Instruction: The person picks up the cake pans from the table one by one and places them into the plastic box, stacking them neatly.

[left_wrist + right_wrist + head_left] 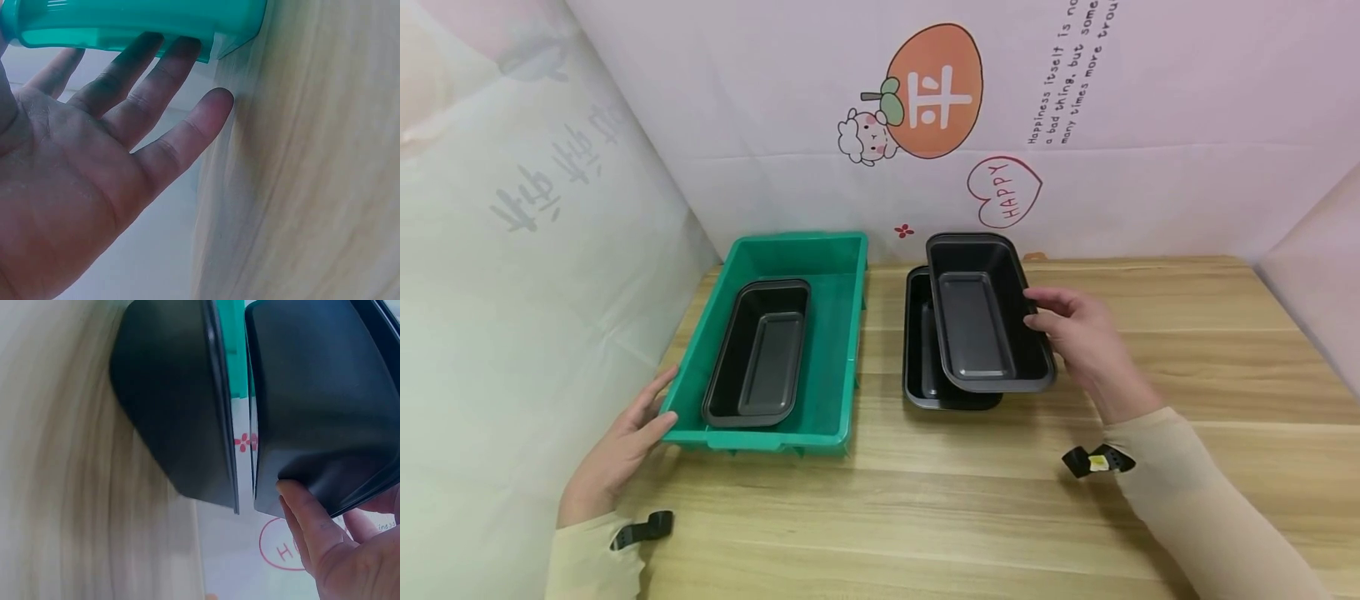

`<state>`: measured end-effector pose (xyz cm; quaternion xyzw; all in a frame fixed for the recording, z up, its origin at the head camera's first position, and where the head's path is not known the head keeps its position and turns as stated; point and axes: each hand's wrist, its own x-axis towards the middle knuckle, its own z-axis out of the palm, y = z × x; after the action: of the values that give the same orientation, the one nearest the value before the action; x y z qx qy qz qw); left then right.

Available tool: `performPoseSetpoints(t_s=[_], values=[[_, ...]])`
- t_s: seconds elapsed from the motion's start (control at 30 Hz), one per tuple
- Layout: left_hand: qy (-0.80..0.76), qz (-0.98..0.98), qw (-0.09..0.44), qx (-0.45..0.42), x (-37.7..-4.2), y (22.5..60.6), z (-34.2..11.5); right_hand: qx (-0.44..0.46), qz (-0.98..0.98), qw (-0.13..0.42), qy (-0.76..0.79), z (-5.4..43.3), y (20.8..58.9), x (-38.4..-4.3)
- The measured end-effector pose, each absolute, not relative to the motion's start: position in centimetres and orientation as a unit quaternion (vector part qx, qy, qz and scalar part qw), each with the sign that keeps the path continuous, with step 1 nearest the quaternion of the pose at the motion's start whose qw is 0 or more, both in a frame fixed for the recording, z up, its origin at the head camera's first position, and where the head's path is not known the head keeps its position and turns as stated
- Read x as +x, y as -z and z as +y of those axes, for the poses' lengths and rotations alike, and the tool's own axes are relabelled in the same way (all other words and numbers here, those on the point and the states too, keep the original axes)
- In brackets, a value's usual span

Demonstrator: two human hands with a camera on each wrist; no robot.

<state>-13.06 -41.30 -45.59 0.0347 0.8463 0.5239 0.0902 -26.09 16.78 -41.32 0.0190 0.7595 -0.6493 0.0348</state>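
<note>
My right hand [1086, 342] pinches the right side wall of a black loaf pan [973, 321]. This pan is lifted and slightly tilted above a second black loaf pan [917, 367] on the table; the right wrist view shows a gap between the held pan [325, 394] and the lower pan [169, 394]. A third black loaf pan [771, 358] lies inside a green plastic tray [831, 437], toward its left side. At the tray's front left corner is my left hand [621, 450]; its straight, spread fingers [153, 90] touch the tray's outside in the left wrist view.
A wood-grain table [962, 500] carries the tray on the left and the pans near the middle. Behind it rises a white printed backdrop [775, 108], with a pale sheet [550, 292] along the left side. Both wrists wear black straps.
</note>
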Motion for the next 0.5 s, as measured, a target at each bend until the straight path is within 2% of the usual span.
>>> performPoseSetpoints(t_s=[0.5], values=[[-0.527,0.844,0.094,0.036,-13.0,45.6,-41.3,0.009,0.718,0.036,0.695,13.5,40.5,-26.3]])
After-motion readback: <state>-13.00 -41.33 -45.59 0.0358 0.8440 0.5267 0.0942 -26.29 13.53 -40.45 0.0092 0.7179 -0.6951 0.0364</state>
